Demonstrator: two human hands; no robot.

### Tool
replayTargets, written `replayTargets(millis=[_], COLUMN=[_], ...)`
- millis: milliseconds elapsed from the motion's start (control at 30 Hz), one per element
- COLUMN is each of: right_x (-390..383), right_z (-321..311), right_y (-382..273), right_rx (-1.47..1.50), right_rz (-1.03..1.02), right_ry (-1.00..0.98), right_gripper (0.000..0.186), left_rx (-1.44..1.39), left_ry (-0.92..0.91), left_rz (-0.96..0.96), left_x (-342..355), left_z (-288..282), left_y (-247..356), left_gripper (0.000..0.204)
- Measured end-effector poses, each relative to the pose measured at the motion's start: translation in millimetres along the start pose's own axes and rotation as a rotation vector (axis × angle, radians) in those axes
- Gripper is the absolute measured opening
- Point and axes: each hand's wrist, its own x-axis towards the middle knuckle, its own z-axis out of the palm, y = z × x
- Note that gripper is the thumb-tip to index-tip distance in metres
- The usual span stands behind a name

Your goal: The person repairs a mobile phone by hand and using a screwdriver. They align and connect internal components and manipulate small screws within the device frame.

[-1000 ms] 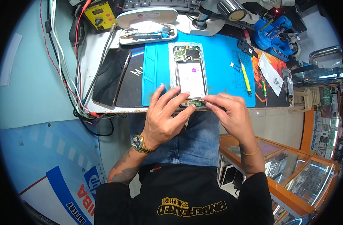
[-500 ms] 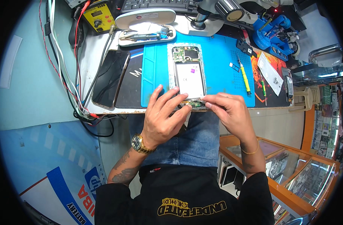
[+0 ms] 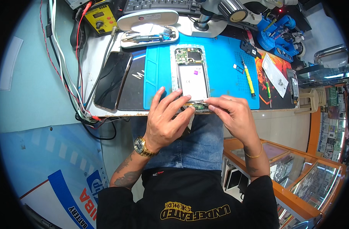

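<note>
L hand (image 3: 165,119) splayed, part-hiding opened phone (image 3: 194,82); R hand (image 3: 233,113) narrow, hold unclear; yellow screwdriver (image 3: 250,81) nr.

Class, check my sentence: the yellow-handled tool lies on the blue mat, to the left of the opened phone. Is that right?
Not quite: in the head view, the yellow-handled tool lies on the blue mat, to the right of the opened phone.

We're losing the phone's (image 3: 193,82) lower left corner behind our left hand (image 3: 168,118), and we're not managing to tell what, if anything, our right hand (image 3: 231,108) is pinching, too tiny. The top edge is cutting off the keyboard (image 3: 159,5), the bottom's cropping our shirt (image 3: 189,191), and those specks (image 3: 281,82) on the bag (image 3: 273,69) are looking too small to identify.
</note>
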Motion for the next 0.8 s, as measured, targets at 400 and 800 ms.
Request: replayTargets(millis=[400,800], right_x=[-0.8,-1.4], right_z=[0.6,1.5], right_y=[0.0,1.2], right_rx=[-0.008,-0.011], right_rz=[0.0,0.005], right_ry=[0.006,0.006], right_gripper=[0.02,0.019], left_rx=[0.03,0.074], left_ry=[0.003,-0.024], left_rz=[0.014,0.024], left_x=[-1.6,2.1], left_z=[2.7,1.3], left_y=[0.3,3.3], left_gripper=[0.029,0.032])
